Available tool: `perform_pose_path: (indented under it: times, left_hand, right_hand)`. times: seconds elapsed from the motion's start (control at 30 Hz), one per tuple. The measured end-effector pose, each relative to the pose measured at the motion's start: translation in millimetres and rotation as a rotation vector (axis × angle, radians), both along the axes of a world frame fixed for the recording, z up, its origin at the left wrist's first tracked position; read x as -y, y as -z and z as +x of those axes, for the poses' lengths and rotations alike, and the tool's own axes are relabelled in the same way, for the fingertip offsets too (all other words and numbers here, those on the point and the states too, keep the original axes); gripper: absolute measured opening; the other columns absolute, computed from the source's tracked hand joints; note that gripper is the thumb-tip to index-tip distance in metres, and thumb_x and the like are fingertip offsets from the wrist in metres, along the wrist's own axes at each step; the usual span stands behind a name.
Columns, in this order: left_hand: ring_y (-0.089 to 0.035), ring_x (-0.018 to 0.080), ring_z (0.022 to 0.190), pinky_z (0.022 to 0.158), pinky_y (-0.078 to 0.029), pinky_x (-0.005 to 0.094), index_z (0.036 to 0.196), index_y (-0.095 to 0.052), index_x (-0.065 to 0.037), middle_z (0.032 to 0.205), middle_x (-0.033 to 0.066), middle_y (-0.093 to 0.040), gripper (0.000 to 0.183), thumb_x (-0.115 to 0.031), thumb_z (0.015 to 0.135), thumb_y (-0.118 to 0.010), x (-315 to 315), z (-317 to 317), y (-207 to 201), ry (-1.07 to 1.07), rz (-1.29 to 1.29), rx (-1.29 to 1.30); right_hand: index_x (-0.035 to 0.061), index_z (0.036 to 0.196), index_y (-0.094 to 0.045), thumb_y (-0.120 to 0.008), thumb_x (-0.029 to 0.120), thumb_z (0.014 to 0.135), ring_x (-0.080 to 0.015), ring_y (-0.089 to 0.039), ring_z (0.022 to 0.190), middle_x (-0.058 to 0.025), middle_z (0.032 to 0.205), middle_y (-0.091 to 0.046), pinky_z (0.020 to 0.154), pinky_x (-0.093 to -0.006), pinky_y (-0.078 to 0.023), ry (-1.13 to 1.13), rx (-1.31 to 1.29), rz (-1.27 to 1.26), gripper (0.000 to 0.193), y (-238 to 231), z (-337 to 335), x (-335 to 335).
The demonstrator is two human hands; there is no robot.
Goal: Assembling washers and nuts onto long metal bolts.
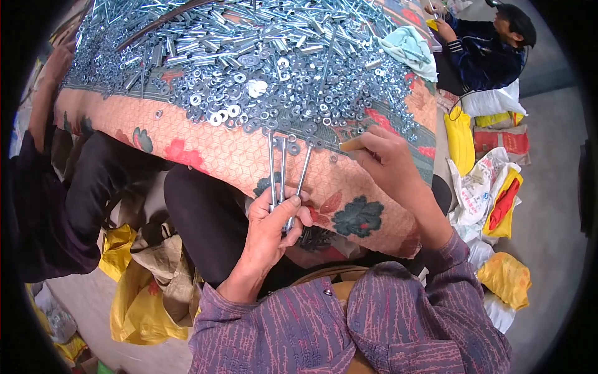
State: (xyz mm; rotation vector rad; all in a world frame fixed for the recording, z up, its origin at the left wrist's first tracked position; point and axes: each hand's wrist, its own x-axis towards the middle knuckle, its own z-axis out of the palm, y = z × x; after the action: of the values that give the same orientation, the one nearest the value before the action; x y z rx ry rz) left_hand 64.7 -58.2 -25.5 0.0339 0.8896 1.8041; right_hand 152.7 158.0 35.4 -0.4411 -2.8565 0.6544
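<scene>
My left hand [271,227] is closed around three long metal bolts [283,163], in front of the table's near edge. The bolts fan out away from me, their far tips reaching the loose washers [233,111] at the front of the pile. Their lower ends are partly covered by my fingers. My right hand [386,159] hovers over the cloth at the pile's front right, its fingers bent and drawn together. A tan piece [352,144], perhaps a finger covering, shows at its index fingertip. Whether those fingers pinch anything small is hidden.
A flowered cloth [205,140] covers the table, heaped with nuts, washers and metal sleeves [249,37]. A pale green rag [411,51] lies at the right edge. One person [486,50] sits far right; another person's arm [47,93] is at left. Yellow bags [140,311] lie below.
</scene>
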Motion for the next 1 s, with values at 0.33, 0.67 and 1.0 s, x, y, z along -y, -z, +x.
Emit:
perform_pose_path:
  times: [0.33,0.67,1.0]
  left_hand:
    - [-0.040,0.0059,0.040,0.036,-0.026,0.0187,0.096,-0.058,0.001,0.067,0.0096,-0.061,0.012,-0.009,0.093,-0.055,-3.0,2.5,0.2,0.039,-0.028,-0.063]
    - [-0.043,0.0044,0.044,0.038,-0.029,0.0188,0.095,-0.059,-0.001,0.069,0.0065,-0.062,0.012,-0.013,0.092,-0.059,-5.3,15.1,6.8,0.209,-0.066,-0.210]
    - [-0.045,0.0045,0.047,0.038,-0.028,0.0186,0.095,-0.061,-0.002,0.071,0.0051,-0.062,0.010,-0.012,0.091,-0.061,-6.5,11.7,6.9,0.264,0.040,0.005]
  right_hand:
    - [0.0032,0.089,-0.060,-0.061,0.005,0.080,-0.0335,-0.057,0.077,-0.0137,0.078,-0.051,0.064,-0.0418,-0.046,-0.047,-0.058,0.152,0.009,19.7,-6.3,20.6]
    - [-0.0011,0.096,-0.054,-0.058,0.002,0.089,-0.0160,-0.064,0.062,-0.0130,0.083,-0.064,0.050,-0.0264,-0.049,0.159,-0.009,-0.939,0.009,3.3,14.1,13.3]
    - [-0.0022,0.100,-0.062,-0.062,-0.001,0.086,-0.0180,-0.066,0.072,-0.0142,0.092,-0.065,0.061,-0.0259,-0.054,-0.030,-0.279,-0.280,0.014,13.7,36.2,34.5]
